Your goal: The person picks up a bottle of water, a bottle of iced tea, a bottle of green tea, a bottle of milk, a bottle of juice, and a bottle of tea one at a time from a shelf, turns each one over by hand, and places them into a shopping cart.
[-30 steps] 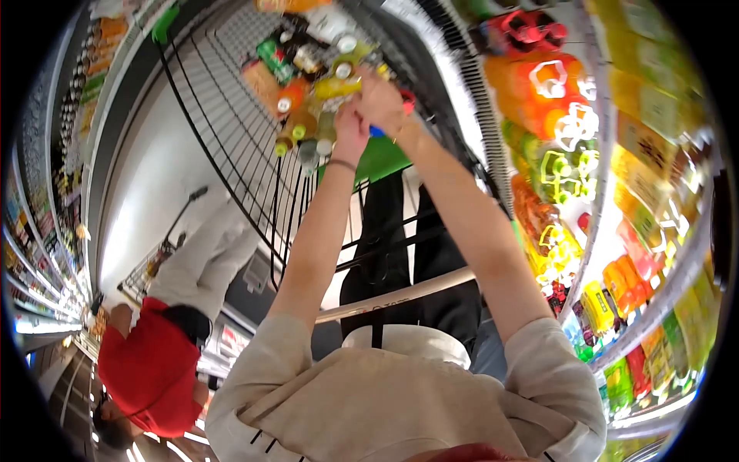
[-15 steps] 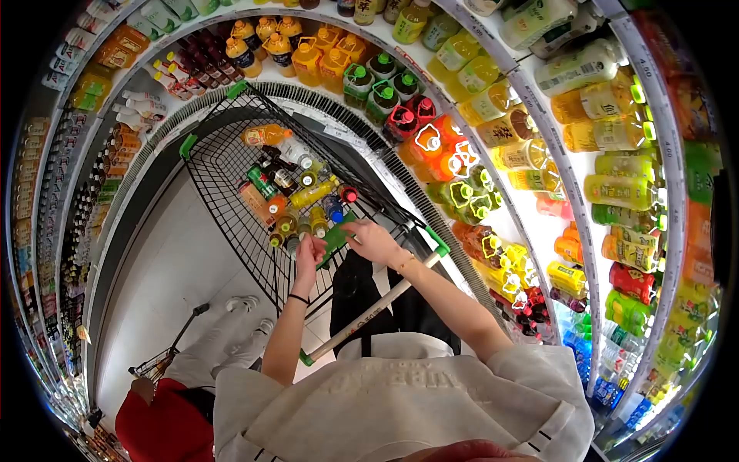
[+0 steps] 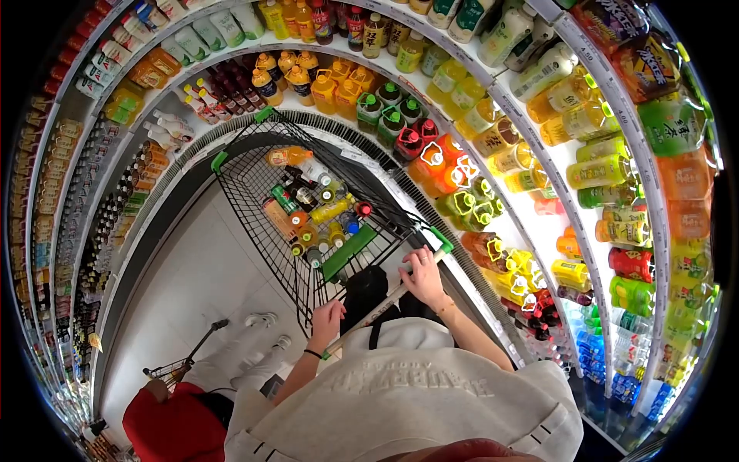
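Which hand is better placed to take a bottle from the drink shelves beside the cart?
Right. The right hand grips the pale cart handle at the end next to the lit drink shelves; the left hand sits near the far end, on the aisle side, and would probably have to cross over.

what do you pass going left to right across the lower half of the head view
person in a red top → white shoes → left hand → cart handle → right hand → bottled drinks on the right shelves
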